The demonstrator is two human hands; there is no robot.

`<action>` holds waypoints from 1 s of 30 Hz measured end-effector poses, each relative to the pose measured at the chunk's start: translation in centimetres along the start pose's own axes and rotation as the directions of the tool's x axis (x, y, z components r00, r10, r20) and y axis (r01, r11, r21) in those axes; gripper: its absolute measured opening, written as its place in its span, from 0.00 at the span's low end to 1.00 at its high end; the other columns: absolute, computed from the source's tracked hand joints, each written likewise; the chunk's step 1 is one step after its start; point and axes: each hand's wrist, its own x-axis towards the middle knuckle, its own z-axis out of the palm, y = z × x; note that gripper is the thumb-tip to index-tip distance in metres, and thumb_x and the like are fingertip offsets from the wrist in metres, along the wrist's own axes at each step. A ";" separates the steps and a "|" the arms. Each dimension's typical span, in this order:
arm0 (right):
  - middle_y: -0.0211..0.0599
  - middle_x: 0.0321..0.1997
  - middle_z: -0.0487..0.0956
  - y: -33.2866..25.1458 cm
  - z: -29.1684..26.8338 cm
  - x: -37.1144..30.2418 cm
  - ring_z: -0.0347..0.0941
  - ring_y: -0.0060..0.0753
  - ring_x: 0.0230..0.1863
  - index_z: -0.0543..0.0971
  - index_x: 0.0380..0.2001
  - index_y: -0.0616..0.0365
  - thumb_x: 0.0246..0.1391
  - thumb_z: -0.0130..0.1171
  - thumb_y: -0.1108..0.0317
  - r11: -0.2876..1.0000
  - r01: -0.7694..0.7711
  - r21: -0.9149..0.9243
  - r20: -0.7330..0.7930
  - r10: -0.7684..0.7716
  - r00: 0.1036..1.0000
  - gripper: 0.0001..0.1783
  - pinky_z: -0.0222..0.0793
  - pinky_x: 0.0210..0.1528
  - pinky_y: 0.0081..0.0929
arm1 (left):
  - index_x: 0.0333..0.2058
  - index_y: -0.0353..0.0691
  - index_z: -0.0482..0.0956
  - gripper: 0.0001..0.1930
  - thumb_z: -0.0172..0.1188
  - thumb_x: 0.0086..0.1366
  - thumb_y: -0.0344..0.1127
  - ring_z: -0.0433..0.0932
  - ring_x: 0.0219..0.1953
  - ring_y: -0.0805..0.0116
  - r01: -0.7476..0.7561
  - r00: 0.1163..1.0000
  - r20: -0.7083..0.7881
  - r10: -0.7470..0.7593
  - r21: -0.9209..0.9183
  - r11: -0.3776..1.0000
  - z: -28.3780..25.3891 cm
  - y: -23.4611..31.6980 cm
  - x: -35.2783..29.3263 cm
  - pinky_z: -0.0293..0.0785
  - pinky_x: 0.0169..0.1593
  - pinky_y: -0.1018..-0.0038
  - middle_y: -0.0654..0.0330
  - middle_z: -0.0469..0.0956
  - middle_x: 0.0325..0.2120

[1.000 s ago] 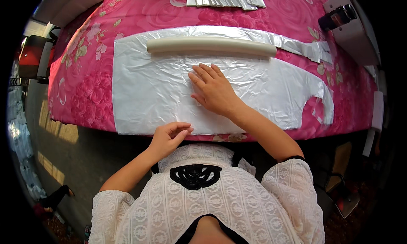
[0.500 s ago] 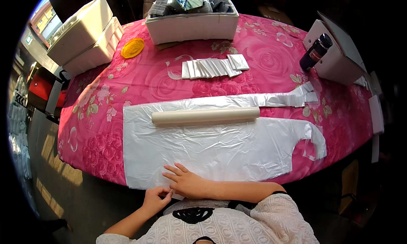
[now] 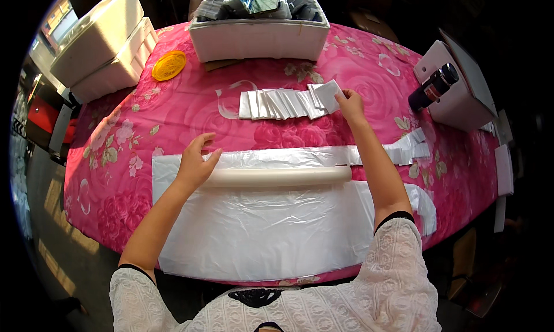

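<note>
My right hand (image 3: 351,105) pinches the edge of a folded white plastic square (image 3: 329,96) between thumb and fingers. That square lies at the right end of an overlapping row of similar folded squares (image 3: 271,104). My left hand (image 3: 197,161) is open, thumb and fingers apart, by the left end of a cream-coloured tube (image 3: 283,176); nothing shows in it. Under the tube is a thin, apron-shaped white plastic sheet (image 3: 259,234), spread flat with wrinkles. Its curved cut-out and narrow strips are at the right, partly hidden by my right forearm.
A pink floral cloth (image 3: 375,72) covers the table. A white foam box (image 3: 259,40) of packages stands at the back. Stacked foam boxes (image 3: 107,49) and a yellow dish (image 3: 168,66) are at left. A dark bottle (image 3: 433,87) stands before a white box (image 3: 461,101) at right.
Both hands have left the sheet's near edge. My right hand has reached forward to the folded squares and gripped the end one; my left has moved up to the tube's left end.
</note>
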 end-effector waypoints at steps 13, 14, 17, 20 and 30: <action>0.47 0.39 0.78 -7.1 9.3 -4.3 0.74 0.47 0.41 0.74 0.39 0.63 0.41 0.60 0.45 0.944 0.046 -0.328 0.205 0.024 0.978 0.31 0.68 0.43 0.39 | 0.45 0.31 0.71 0.29 0.62 0.54 0.50 0.76 0.36 0.69 0.491 0.870 0.169 -0.463 -0.211 0.845 9.1 -3.2 15.6 0.71 0.38 0.74 0.55 0.76 0.36; 0.47 0.39 0.78 -7.6 10.0 -5.0 0.74 0.46 0.42 0.74 0.40 0.63 0.42 0.60 0.45 0.957 0.064 -0.284 0.244 0.008 0.970 0.31 0.68 0.43 0.38 | 0.44 0.33 0.72 0.27 0.62 0.54 0.50 0.76 0.34 0.70 0.476 0.879 0.138 -0.457 -0.199 0.856 9.3 -3.3 15.6 0.71 0.36 0.74 0.56 0.77 0.34; 0.47 0.38 0.78 -8.1 11.8 -6.4 0.75 0.39 0.39 0.72 0.43 0.65 0.49 0.58 0.51 0.974 0.155 -0.165 0.324 -0.095 0.941 0.28 0.68 0.43 0.30 | 0.41 0.35 0.74 0.22 0.61 0.55 0.47 0.76 0.30 0.71 0.429 0.902 0.066 -0.426 -0.239 0.871 10.4 -1.9 15.2 0.71 0.33 0.74 0.59 0.77 0.30; 0.47 0.41 0.76 -7.5 12.2 -7.0 0.74 0.36 0.40 0.69 0.47 0.65 0.51 0.57 0.55 0.979 0.200 0.049 0.242 -0.206 0.948 0.27 0.68 0.43 0.29 | 0.39 0.36 0.73 0.19 0.60 0.56 0.44 0.75 0.30 0.71 0.288 0.953 0.077 -0.292 -0.527 0.799 10.0 0.9 12.9 0.71 0.33 0.74 0.59 0.77 0.30; 0.41 0.51 0.68 -11.9 3.7 -23.3 0.65 0.32 0.52 0.56 0.57 0.62 0.52 0.58 0.67 0.641 0.189 0.744 0.226 -0.508 0.831 0.33 0.62 0.52 0.30 | 0.51 0.35 0.55 0.41 0.72 0.45 0.44 0.71 0.45 0.68 -0.300 0.954 -0.237 0.186 -0.702 0.646 6.3 8.2 -4.1 0.72 0.48 0.72 0.56 0.69 0.42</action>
